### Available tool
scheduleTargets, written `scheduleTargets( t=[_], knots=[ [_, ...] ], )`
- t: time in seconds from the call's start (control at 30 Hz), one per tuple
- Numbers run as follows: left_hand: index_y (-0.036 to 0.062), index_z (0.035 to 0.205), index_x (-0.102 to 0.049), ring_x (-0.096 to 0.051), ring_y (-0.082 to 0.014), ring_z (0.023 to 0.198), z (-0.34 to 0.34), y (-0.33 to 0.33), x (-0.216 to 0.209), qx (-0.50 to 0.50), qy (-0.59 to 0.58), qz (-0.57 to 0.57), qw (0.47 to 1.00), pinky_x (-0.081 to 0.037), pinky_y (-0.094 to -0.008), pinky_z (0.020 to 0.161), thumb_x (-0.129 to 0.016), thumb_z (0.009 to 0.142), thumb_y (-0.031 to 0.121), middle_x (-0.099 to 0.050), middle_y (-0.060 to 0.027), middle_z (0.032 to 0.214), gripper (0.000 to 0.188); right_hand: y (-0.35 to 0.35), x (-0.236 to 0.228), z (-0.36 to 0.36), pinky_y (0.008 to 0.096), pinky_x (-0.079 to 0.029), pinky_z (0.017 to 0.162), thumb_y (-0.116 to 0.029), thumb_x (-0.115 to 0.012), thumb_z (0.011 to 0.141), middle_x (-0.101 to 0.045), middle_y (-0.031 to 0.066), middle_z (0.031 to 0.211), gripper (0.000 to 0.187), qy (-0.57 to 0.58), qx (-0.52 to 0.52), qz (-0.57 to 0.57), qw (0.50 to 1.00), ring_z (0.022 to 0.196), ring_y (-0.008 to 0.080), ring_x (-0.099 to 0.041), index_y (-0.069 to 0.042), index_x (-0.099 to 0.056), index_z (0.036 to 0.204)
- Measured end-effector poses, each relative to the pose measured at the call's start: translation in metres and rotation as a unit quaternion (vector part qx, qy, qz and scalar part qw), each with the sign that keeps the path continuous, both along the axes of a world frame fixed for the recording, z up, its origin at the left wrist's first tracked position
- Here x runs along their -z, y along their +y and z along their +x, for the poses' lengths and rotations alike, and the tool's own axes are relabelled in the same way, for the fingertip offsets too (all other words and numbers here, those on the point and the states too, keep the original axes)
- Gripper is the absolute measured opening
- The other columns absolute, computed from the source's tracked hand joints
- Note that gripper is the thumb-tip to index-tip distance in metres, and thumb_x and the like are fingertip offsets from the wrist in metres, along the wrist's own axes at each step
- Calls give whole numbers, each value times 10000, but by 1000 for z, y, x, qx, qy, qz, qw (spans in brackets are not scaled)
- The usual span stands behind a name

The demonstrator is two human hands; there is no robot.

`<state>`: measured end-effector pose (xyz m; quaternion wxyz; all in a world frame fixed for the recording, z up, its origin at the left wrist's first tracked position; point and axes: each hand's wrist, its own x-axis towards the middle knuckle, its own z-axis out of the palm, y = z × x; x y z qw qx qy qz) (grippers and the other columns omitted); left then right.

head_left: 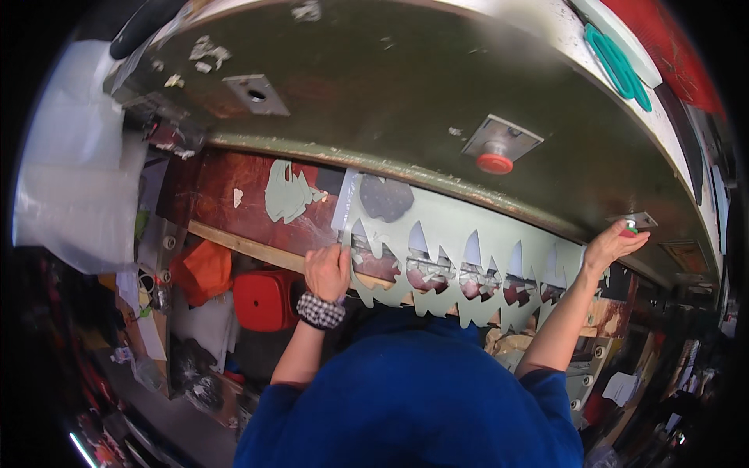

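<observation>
left hand [328, 269]: closed on the near edge of the pale green cut sheet [468, 265], pinching it flat so it didn't slide.
right hand [612, 243]: fingers loosely spread, fingertip on the green push button [630, 228]; held nothing.
cut sheet: lay across the machine bed under the dark green press head [374, 101], jagged cut-outs along its length.
red button [495, 162]: untouched, well left of the right hand.
red stool [265, 299]: below, beside the left wrist.
</observation>
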<state>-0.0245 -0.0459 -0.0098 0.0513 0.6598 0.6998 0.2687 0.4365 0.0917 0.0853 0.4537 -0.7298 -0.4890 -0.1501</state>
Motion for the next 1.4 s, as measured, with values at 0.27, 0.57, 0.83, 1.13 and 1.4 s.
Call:
scheduleTargets(
  t=[0.27, 0.57, 0.83, 1.13, 1.4],
  knots=[
    [68, 738, -585, -577, -314, 624, 7, 88, -2, -6, 25, 37, 999, -420, -420, 628, -595, 869, 188, -586, -118, 659, 178, -5, 36, 23, 445, -71, 1155, -501, -481, 934, -66, 291, 1512, 888, -16, -37, 36, 999, 1420, 390, -74, 88, -69, 1456],
    [93, 787, -647, -615, -278, 670, 36, 38, 5, -21, -79, 90, 993, -456, -400, 701, -582, 868, 218, -624, -93, 679, 163, -133, 153, 134, 344, -528, 785, -215, -693, 864, -674, 175, 1017, 421, -144, 96, -227, 958, 876, 266, -638, 63, -589, 1162],
    [84, 769, -632, -590, -258, 699, 43, -5, 29, -25, -81, 53, 995, -429, -389, 716, -584, 886, 246, -591, -83, 666, 206, -49, 168, 91, 341, -536, 776, -175, -669, 878, -679, 163, 1007, 447, -47, -91, -54, 993, 865, 251, -648, 44, -533, 1244],
    [83, 1028, -569, -611, -276, 804, 48, -35, 2, -92, -149, 194, 965, -460, -434, 757, -576, 872, 178, -625, -96, 839, 182, -92, 79, -152, 411, -413, 1010, -160, -715, 801, -398, 223, 1393, 719, 212, -484, -187, 828, 1219, 320, -479, -5, -353, 1401],
    [67, 985, -653, -555, -260, 791, 18, -24, -14, -45, -24, 88, 995, -426, -406, 739, -600, 774, 78, -568, -74, 783, 218, -114, 73, -292, 446, -408, 1003, -105, -841, 606, -470, 255, 1267, 978, 151, -480, -210, 838, 1168, 373, -496, -14, -305, 1419]
  ],
)
